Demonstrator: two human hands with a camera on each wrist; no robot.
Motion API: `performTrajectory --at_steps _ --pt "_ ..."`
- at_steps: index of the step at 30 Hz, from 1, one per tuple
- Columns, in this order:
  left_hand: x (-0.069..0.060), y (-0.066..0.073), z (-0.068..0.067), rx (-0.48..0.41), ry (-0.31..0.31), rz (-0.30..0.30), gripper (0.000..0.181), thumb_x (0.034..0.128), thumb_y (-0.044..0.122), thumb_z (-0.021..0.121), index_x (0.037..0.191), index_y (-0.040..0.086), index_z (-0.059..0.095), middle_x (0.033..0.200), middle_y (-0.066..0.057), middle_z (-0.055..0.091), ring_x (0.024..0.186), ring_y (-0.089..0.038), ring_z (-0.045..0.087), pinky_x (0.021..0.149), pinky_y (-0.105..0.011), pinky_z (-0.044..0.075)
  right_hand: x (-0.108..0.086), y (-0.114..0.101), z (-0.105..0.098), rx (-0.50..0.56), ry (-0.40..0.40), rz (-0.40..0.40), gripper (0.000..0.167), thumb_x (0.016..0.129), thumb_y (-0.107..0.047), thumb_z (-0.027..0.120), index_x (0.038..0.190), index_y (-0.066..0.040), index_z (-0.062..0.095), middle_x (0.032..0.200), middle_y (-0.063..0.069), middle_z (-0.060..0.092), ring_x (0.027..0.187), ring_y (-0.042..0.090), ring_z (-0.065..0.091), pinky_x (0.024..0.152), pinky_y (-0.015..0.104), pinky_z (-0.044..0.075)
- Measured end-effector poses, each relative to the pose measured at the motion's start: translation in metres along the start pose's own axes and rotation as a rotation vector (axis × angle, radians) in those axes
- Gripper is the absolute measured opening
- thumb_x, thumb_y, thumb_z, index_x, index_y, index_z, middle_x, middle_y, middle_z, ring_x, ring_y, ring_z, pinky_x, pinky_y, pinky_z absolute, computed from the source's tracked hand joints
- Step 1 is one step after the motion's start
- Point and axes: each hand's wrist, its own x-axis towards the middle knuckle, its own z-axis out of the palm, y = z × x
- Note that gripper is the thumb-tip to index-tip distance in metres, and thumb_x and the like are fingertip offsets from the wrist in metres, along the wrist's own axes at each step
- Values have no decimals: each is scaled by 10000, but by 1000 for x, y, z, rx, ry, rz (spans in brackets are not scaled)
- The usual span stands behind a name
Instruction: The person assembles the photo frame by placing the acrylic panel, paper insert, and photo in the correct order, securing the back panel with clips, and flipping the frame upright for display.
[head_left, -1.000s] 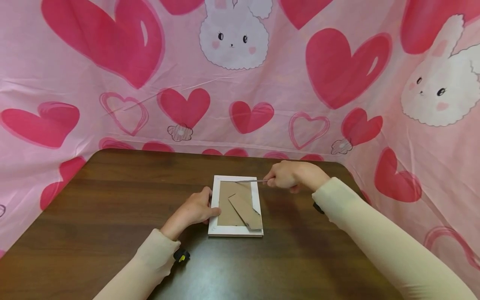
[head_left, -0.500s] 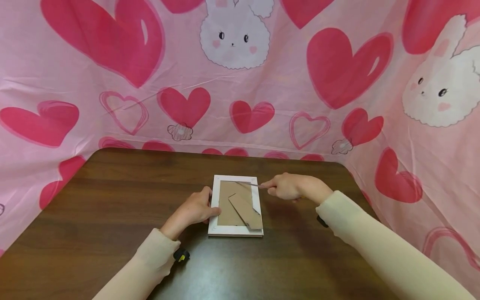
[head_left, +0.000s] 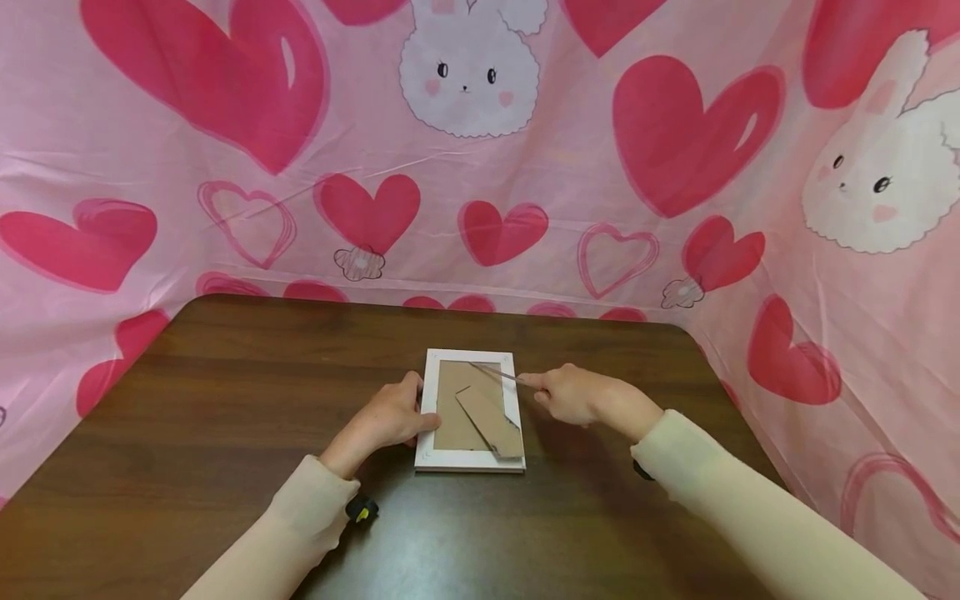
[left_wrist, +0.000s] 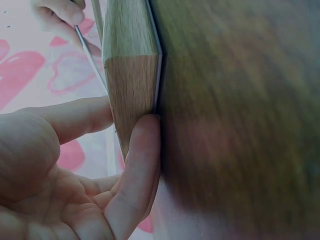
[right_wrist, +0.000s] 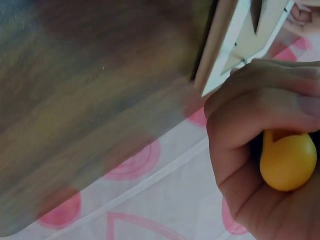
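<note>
A picture frame (head_left: 465,460) lies face down on the table, its white back border and brown backing board (head_left: 452,417) showing. On the board sits a slanted cardboard stand (head_left: 491,427). My left hand (head_left: 386,414) grips the frame's left side, thumb on the border and fingers against the wooden edge (left_wrist: 132,85). My right hand (head_left: 576,395), just right of the frame, holds a screwdriver. Its thin metal shaft (head_left: 501,374) reaches over the board's upper edge, and its yellow handle end (right_wrist: 287,162) shows under the curled fingers. Whether the tip touches the board cannot be told.
The dark wooden table (head_left: 262,392) surrounds the frame. Pink cloth (head_left: 555,175) with hearts and rabbits hangs behind and at both sides. A black wrist device (head_left: 362,509) sits by the left cuff.
My right hand has moved down toward me, so the screwdriver shaft now slants instead of lying nearly level. The tip stays near the board's upper edge. My left hand and the frame hold still.
</note>
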Motion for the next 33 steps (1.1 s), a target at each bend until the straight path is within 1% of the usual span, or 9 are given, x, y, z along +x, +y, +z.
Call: performTrajectory --at_steps 2,5,9,13,17,22,25,29,33 --pt "0 0 0 0 -1 0 412 930 106 796 1200 -26 513 934 -157 635 702 -213 689 638 -364 633 0 -1 5 -35 37 -20 533 1083 -133 490 1613 -180 469 806 73 568 546 136 420 571 305 445" --pt "0 0 -1 2 -2 -2 414 932 107 796 1203 -27 513 936 -156 637 705 -213 688 637 -363 633 -1 -3 13 -69 80 -20 535 1073 -125 492 1604 -185 481 756 56 543 592 165 422 573 327 426" --pt "0 0 -1 5 -3 -4 418 933 109 797 1207 -26 512 938 -155 637 706 -213 682 634 -362 631 -1 -4 22 -96 116 -14 536 1073 -124 499 1604 -188 476 860 129 665 649 211 510 600 372 475" --pt "0 0 0 -5 -7 -6 417 935 108 794 1210 -26 511 946 -158 639 711 -214 691 642 -366 635 -3 -6 30 -106 153 2 530 1076 -126 525 1599 -196 474 914 159 702 703 239 587 587 386 496" --pt "-1 -1 -1 -13 -10 -7 421 938 108 792 1215 -29 508 954 -163 640 716 -216 699 653 -371 639 -3 -9 38 -90 174 32 529 1080 -143 546 1597 -227 470 803 109 641 661 229 576 525 364 470" --pt "-1 -2 -1 -7 -8 -4 417 935 109 792 1209 -29 509 942 -157 635 709 -211 692 648 -367 636 -3 -10 50 -57 191 52 536 1089 -161 557 1608 -253 461 690 57 530 565 201 494 475 328 415" --pt "-1 -2 -1 -9 -12 -2 419 935 106 794 1207 -30 506 939 -160 633 707 -212 694 646 -367 636 -3 -8 55 -67 221 34 545 1072 -131 579 1596 -234 472 656 66 511 555 210 498 472 338 427" --pt "1 -1 -1 -6 -14 0 433 936 109 798 1216 -35 500 948 -167 637 706 -214 701 651 -369 637 -4 -6 59 -85 258 8 547 1055 -103 594 1578 -218 488 657 92 534 594 236 549 502 374 478" --pt "2 -1 -1 2 -21 -13 430 942 112 796 1224 -31 505 949 -163 641 702 -211 704 658 -362 638 -4 -6 63 -92 270 3 550 1053 -105 600 1578 -224 485 668 98 550 607 245 569 521 395 503"
